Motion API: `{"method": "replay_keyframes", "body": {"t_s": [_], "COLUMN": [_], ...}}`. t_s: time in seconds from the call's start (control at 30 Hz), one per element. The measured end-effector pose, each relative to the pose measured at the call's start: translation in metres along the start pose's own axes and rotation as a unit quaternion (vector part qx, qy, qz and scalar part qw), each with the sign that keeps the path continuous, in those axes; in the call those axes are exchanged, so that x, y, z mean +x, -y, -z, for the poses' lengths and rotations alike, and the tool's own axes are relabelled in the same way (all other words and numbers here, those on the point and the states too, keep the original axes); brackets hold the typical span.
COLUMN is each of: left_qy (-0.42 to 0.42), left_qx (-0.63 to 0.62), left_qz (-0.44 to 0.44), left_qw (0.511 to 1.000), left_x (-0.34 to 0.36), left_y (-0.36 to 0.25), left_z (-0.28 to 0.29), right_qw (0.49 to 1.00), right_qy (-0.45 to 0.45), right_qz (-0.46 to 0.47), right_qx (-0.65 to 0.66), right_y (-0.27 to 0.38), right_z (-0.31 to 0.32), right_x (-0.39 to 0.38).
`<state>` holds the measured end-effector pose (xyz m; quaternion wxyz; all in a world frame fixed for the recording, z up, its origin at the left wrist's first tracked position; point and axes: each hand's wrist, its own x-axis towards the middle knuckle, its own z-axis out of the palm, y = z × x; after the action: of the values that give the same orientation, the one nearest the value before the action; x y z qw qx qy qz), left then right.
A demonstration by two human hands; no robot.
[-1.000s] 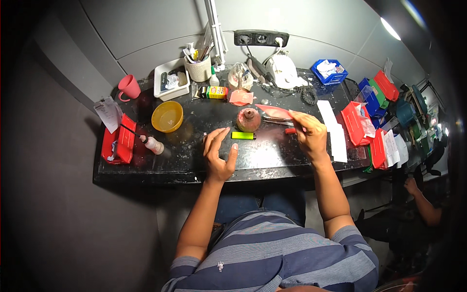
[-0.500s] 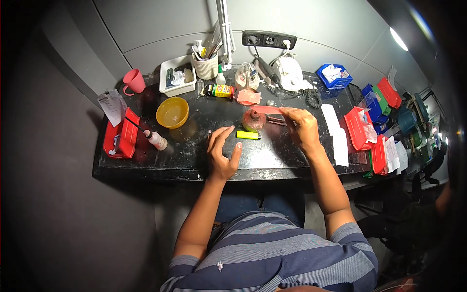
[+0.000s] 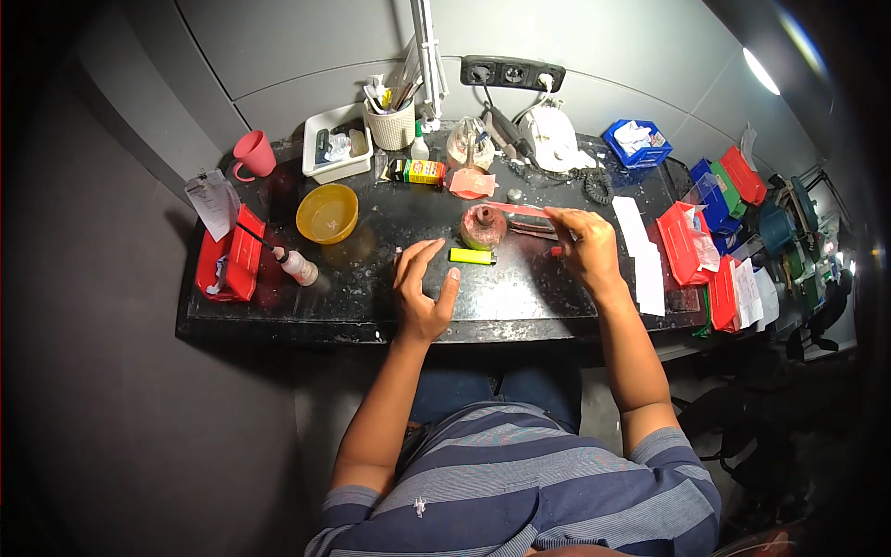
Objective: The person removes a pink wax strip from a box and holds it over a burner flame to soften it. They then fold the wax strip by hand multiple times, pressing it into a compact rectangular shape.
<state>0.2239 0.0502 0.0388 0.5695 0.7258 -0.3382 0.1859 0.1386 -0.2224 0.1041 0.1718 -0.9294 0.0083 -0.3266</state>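
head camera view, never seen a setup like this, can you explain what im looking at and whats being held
There is no machine here: these are a person's own bare hands. The wide fisheye camera sits on their head and looks down, so you see their striped shirt at the bottom, and straight edges bend near the rim.

On the black table are a yellow bowl, a pink mug, a green lighter and a reddish round pot with a narrow neck, among other things.

The right hand pinches a thin pink strip that reaches toward the pot; whether they touch is unclear. The left hand is open near the lighter, with nothing visible in it.
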Motion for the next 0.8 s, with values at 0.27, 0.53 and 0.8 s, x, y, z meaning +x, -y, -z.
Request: {"method": "replay_keyframes", "body": {"t_s": [0.27,0.53,0.8], "left_qy": [0.008,-0.002,-0.003], "left_qx": [-0.007,-0.012,-0.019], "left_qz": [0.013,0.019,0.029], "left_qw": [1.0,1.0,0.999], "left_x": [0.001,0.0,0.0], "left_y": [0.0,0.0,0.0], "left_z": [-0.002,-0.001,-0.001], "right_qw": [1.0,0.999,0.999], "right_qy": [-0.002,0.009,0.032], "right_qz": [0.011,0.03,0.039], "right_qx": [0.009,0.017,0.001], "right_y": [0.004,0.009,0.01], "right_z": [-0.001,-0.019,-0.042], "right_x": [0.002,0.018,0.026]}}
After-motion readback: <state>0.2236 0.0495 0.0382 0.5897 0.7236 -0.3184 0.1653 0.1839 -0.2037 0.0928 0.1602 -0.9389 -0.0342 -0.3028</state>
